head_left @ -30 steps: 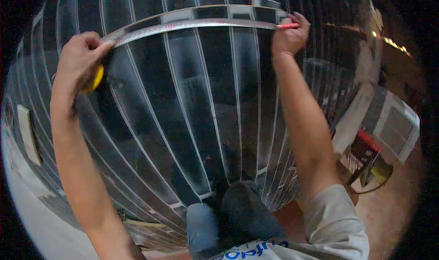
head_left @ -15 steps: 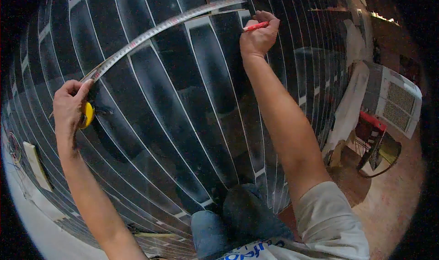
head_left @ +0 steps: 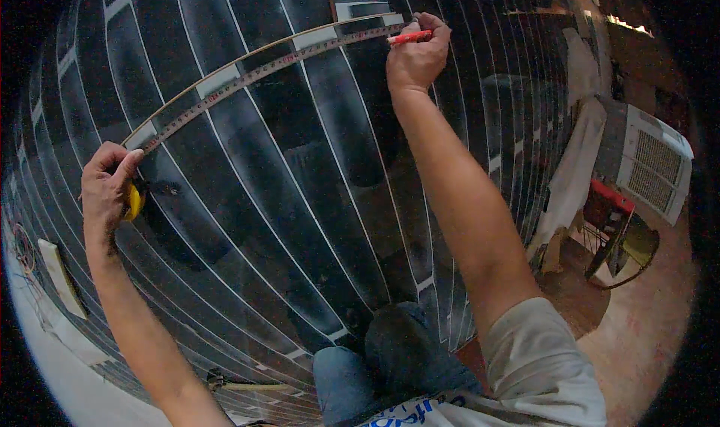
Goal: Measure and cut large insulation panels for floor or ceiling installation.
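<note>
My left hand [head_left: 106, 183] pinches a tape measure, its yellow case [head_left: 135, 202] partly hidden under the palm. From there the pulled-out blade [head_left: 259, 72] runs in an arc up and right across a dark panel [head_left: 300, 164] with white lines. Close along the blade's far side lies a thin pale edge [head_left: 262, 46], with white patches between the two. My right hand [head_left: 420, 55] closes round a red pencil-like marker [head_left: 410, 38]. Its fingertips are at the far end of the blade; whether they touch it I cannot tell.
My jeans-clad knees [head_left: 341, 371] are at the panel's near side. On the right stand a white grilled appliance [head_left: 654, 164] and a red-and-black object with a round rim [head_left: 622, 251]. A pale strip [head_left: 61, 277] and loose wires [head_left: 26, 247] lie at the left.
The blade has turned and come nearer, its face now darker and lying on the near side of the pale edge. My left hand has shifted slightly left and nearer; my right moved slightly left.
</note>
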`<state>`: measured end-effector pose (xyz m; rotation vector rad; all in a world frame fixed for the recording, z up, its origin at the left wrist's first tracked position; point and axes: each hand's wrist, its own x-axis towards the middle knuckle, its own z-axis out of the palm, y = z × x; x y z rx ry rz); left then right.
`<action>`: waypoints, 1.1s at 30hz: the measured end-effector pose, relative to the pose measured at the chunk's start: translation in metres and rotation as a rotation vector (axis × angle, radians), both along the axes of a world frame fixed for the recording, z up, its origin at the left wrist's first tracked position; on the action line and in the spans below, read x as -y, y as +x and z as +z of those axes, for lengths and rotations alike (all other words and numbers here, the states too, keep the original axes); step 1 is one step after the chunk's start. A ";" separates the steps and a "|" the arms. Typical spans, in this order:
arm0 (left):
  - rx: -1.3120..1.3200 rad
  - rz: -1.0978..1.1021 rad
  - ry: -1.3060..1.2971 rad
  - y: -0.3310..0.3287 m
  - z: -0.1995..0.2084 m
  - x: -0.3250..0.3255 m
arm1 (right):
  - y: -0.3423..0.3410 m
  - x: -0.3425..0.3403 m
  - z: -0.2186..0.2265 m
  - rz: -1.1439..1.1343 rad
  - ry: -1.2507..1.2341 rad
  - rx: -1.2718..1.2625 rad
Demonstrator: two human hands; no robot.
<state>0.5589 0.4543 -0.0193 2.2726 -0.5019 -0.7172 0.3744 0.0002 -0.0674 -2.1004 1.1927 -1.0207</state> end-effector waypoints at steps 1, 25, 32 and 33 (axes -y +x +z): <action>-0.012 0.027 0.029 -0.002 0.003 0.005 | -0.002 0.004 -0.003 0.029 -0.012 0.028; 0.104 -0.116 0.390 0.018 0.027 0.050 | -0.011 0.024 -0.002 0.166 -0.090 0.065; -0.063 0.060 0.381 0.013 0.027 0.036 | -0.008 0.017 -0.008 0.133 0.029 0.081; -0.078 0.062 0.377 0.012 0.026 0.036 | -0.007 0.013 -0.007 0.141 0.040 0.079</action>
